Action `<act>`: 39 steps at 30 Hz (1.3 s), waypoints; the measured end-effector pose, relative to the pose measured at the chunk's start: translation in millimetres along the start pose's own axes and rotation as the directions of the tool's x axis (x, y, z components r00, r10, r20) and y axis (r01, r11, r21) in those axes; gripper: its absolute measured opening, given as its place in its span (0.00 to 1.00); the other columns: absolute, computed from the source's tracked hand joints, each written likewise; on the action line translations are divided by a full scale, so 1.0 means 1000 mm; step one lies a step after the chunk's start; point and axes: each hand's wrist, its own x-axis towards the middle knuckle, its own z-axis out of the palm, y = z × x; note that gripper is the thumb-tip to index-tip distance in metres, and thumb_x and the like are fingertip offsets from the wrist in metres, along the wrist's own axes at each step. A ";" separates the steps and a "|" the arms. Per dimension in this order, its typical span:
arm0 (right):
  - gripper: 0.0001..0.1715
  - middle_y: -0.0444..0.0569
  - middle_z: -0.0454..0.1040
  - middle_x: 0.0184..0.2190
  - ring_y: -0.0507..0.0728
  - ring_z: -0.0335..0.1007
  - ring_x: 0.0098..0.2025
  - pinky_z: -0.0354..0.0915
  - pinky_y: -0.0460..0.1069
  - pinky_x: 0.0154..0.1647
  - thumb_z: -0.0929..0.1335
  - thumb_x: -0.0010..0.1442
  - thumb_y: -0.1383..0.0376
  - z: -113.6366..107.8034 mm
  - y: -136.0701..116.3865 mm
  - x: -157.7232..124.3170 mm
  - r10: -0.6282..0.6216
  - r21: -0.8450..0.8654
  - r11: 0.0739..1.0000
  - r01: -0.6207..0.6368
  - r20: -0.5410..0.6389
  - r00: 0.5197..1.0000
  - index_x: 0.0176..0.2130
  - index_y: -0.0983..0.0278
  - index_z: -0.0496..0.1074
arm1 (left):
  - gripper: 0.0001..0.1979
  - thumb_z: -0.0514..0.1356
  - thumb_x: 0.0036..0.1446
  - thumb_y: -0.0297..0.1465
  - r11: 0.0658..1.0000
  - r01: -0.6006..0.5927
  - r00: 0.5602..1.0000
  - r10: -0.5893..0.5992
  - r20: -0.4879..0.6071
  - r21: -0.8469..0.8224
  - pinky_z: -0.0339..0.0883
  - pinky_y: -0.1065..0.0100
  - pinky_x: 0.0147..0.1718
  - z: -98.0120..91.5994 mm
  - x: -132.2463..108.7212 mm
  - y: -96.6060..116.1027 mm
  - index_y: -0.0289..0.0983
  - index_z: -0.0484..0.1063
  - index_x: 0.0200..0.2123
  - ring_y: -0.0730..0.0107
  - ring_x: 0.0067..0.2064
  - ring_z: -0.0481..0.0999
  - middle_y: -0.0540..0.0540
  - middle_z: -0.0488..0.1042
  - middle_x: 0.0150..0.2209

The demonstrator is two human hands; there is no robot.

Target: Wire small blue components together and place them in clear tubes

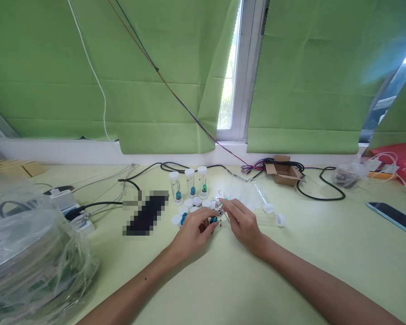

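Note:
My left hand (198, 225) pinches a small blue part (214, 220) low over the table. A tiny shiny metal piece (220, 211) sits at its fingertips. Close by on the right, my right hand (242, 221) has its fingers closed together at that metal piece; what they hold is too small to make out. Past the hands stand capped clear tubes, two with a blue part inside (178, 195) and one with a green part (205, 187). White caps (176, 220) lie scattered beside the left hand, partly hidden by it. Clear tubes (245, 194) lie beyond my right hand.
A plastic-wrapped bundle (37, 266) fills the near left. A power strip (71, 210) with black cables is behind it. An open cardboard box (284, 174) stands at the back, near coiled cable. A phone (395, 219) lies at right, and a loose cap (280, 220) nearer.

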 end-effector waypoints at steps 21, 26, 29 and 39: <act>0.11 0.52 0.70 0.40 0.56 0.69 0.39 0.67 0.49 0.39 0.59 0.68 0.71 -0.006 -0.002 0.007 0.171 -0.065 0.984 -0.167 0.064 0.983 0.47 0.63 0.67 | 0.14 0.60 0.57 0.39 0.937 0.247 0.929 -0.302 -0.214 -0.248 0.63 0.72 0.21 -0.011 0.010 -0.005 0.36 0.73 0.41 0.73 0.22 0.68 0.49 0.72 0.26; 0.14 0.52 0.72 0.42 0.56 0.72 0.36 0.65 0.47 0.33 0.60 0.66 0.73 -0.005 0.000 0.003 0.283 -0.275 0.937 -0.216 0.232 0.931 0.48 0.63 0.67 | 0.15 0.60 0.57 0.40 0.938 0.263 0.915 -0.317 -0.250 -0.225 0.61 0.72 0.20 -0.012 0.010 -0.007 0.36 0.73 0.42 0.74 0.20 0.66 0.52 0.69 0.22; 0.17 0.53 0.73 0.45 0.57 0.73 0.40 0.66 0.48 0.35 0.61 0.64 0.74 -0.005 -0.001 0.002 0.376 -0.393 0.889 -0.234 0.337 0.863 0.51 0.62 0.67 | 0.14 0.60 0.57 0.39 0.943 0.265 0.916 -0.312 -0.252 -0.203 0.62 0.72 0.20 -0.012 0.010 -0.007 0.36 0.73 0.41 0.74 0.20 0.66 0.50 0.72 0.24; 0.26 0.54 0.73 0.47 0.59 0.73 0.44 0.65 0.49 0.41 0.59 0.64 0.76 -0.005 -0.001 0.005 0.466 -0.453 0.858 -0.243 0.487 0.739 0.59 0.60 0.63 | 0.16 0.59 0.56 0.40 0.938 0.281 0.916 -0.325 -0.236 -0.204 0.64 0.71 0.20 -0.010 0.011 -0.003 0.35 0.73 0.42 0.74 0.20 0.68 0.48 0.73 0.26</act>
